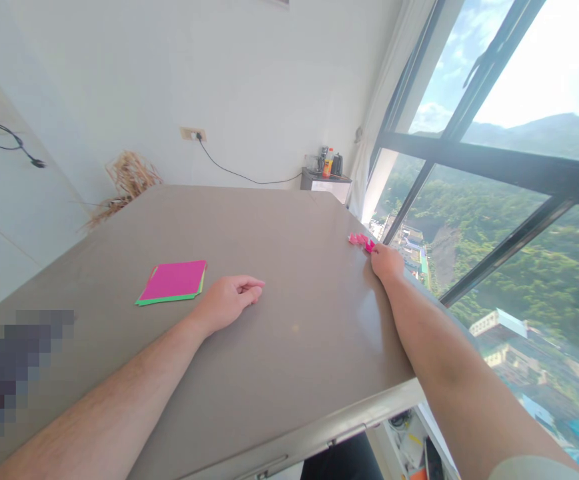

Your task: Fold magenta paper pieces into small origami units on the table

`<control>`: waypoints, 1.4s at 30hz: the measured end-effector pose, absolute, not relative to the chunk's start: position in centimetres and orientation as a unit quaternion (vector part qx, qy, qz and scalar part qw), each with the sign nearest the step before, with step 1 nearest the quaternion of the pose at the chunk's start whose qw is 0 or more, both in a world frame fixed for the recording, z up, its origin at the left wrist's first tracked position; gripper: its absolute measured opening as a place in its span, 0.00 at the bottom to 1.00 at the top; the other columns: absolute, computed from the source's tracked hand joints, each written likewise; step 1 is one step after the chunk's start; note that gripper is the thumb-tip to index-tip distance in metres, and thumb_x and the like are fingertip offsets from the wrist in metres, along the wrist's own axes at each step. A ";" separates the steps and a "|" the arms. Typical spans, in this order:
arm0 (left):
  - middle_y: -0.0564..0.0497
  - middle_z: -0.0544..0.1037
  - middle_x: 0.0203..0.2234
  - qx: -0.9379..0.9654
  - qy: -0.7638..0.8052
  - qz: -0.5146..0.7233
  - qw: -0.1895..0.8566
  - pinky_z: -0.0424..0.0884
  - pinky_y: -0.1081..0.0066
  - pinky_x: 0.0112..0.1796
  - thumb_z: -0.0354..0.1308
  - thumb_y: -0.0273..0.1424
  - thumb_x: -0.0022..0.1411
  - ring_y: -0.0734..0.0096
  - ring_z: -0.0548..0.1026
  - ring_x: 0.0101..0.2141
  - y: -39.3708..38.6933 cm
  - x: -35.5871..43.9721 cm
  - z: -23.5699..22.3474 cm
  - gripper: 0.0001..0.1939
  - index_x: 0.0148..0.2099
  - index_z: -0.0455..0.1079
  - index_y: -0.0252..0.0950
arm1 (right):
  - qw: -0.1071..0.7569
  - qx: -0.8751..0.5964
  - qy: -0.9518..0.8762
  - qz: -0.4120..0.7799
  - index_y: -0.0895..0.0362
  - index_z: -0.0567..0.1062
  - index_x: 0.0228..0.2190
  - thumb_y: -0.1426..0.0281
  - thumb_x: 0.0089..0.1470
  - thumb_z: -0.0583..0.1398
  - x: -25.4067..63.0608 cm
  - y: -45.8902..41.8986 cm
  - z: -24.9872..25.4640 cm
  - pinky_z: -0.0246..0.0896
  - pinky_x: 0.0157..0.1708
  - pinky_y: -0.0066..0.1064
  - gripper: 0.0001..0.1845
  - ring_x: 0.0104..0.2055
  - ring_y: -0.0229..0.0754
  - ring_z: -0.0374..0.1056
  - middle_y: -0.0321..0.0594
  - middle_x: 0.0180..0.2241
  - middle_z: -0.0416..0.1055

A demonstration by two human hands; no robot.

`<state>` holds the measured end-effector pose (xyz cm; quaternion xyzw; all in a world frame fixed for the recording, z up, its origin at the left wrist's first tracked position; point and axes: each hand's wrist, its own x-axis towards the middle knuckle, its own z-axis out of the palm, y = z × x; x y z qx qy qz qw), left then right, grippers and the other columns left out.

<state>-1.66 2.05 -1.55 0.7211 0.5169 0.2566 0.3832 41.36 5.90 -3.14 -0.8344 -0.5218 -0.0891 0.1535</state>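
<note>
My left hand (229,299) rests on the grey-brown table (279,373) with its fingers curled together and the thumb close to them. Nothing shows in it. Just left of it lies a stack of coloured paper sheets (174,280), magenta on top, with green and yellowish edges showing below. At the table's right edge, beside the window, my right hand (388,262) is closed on a small magenta piece of folded paper (370,246). Touching or very near that piece are some lighter pink folded pieces (358,239); their exact shape is too small to tell.
A large window (509,180) runs along the table's right side. Beyond the far edge stands a small cabinet (326,185) with bottles and a kettle. Dried stalks (126,177) stand at the far left. Below the near edge is an open drawer (409,433) with assorted items.
</note>
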 end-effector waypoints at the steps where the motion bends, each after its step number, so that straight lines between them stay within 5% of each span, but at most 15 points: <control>1: 0.50 0.82 0.31 0.721 0.518 0.255 0.384 0.68 0.66 0.40 0.58 0.47 0.58 0.60 0.78 0.36 2.0 -1.7 -1.5 0.22 0.48 0.78 0.39 | 0.153 -0.834 -0.522 -0.090 0.54 0.80 0.39 0.70 0.60 0.51 41.4 5.9 -3.2 0.55 0.34 0.33 0.17 0.40 0.48 0.71 0.47 0.39 0.78; 28: 0.50 0.83 0.35 0.722 0.526 0.238 0.382 0.71 0.65 0.44 0.57 0.47 0.59 0.61 0.79 0.38 2.4 -1.8 -1.7 0.24 0.52 0.76 0.40 | 0.162 -0.842 -0.510 -0.063 0.57 0.79 0.43 0.68 0.65 0.48 39.2 4.0 -1.4 0.60 0.39 0.35 0.21 0.43 0.51 0.72 0.51 0.42 0.77; 37: 0.51 0.84 0.40 0.736 0.541 0.224 0.340 0.71 0.63 0.50 0.58 0.49 0.57 0.58 0.80 0.45 3.7 -2.2 -2.4 0.25 0.52 0.76 0.44 | 0.192 -0.747 -0.634 0.048 0.54 0.78 0.37 0.62 0.63 0.53 30.4 1.0 -0.2 0.59 0.36 0.28 0.15 0.40 0.43 0.72 0.41 0.37 0.79; 42: 0.50 0.84 0.39 0.769 0.523 0.227 0.290 0.72 0.63 0.48 0.58 0.47 0.56 0.57 0.80 0.43 2.7 -1.8 -1.1 0.23 0.49 0.78 0.43 | 0.192 -0.639 -0.736 0.116 0.54 0.78 0.39 0.73 0.56 0.57 23.1 -0.7 -0.3 0.59 0.35 0.25 0.11 0.38 0.39 0.72 0.37 0.37 0.80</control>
